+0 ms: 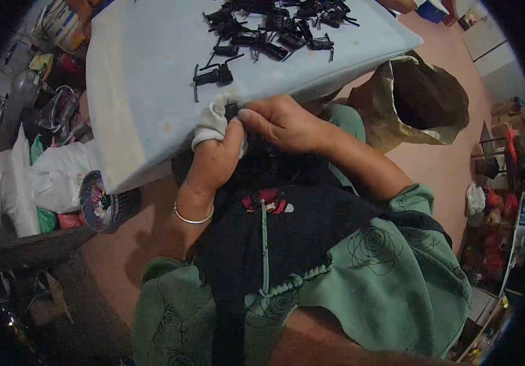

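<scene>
At the near edge of the white-covered table [146, 73], my two hands meet. My left hand [215, 160], with a bracelet at its wrist, is closed around a bunched white cloth [211, 122]. A small black part [231, 112] shows between the cloth and my right hand [290, 126]. The thumb and forefinger of that hand are pinched together at the black part, whose full shape is hidden. Just beyond my hands lies a single black plastic piece with thin arms [216, 75]. Farther off is a heap of similar black pieces [268, 36].
An open brown sack [372, 107] stands on the floor to the right of the table. At left are a round basket [100, 201] and white plastic bags [61, 174]. Shelves with assorted goods [497, 226] line the right side.
</scene>
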Motion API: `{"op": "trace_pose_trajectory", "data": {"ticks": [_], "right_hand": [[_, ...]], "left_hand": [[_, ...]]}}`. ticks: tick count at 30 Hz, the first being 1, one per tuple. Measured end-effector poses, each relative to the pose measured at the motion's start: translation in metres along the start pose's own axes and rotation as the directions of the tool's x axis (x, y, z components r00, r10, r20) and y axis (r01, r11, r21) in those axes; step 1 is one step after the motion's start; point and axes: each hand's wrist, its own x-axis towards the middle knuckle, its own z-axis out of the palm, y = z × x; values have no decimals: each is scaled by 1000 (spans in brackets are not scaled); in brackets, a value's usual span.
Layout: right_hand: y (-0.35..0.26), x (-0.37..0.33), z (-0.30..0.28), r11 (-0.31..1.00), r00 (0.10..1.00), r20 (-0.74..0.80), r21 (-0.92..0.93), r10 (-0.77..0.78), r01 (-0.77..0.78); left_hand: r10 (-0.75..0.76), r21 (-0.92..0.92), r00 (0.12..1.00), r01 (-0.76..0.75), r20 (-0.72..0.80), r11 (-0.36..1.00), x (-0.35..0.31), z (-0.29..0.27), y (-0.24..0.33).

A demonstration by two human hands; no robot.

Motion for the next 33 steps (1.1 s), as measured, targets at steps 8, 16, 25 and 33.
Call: {"op": "trace_pose_trajectory", "data": {"ticks": [8,16,25,33], "right_hand": [[1,-3,16,981,989,-68,154,129,-117],[10,4,17,977,992,-38,178,123,-114],[40,64,8,764,951,-308,-612,8,-205],[27,29,-19,834,923,-356,-459,145,-307]], "left_hand": [[49,190,999,-49,8,981,-6,-2,-17],[253,465,963,-267,94,844,-8,-14,-11],[252,318,960,-279,124,906,2,-16,-27],[-57,-13,988,56,-147,998,2,-26,-8]]}}
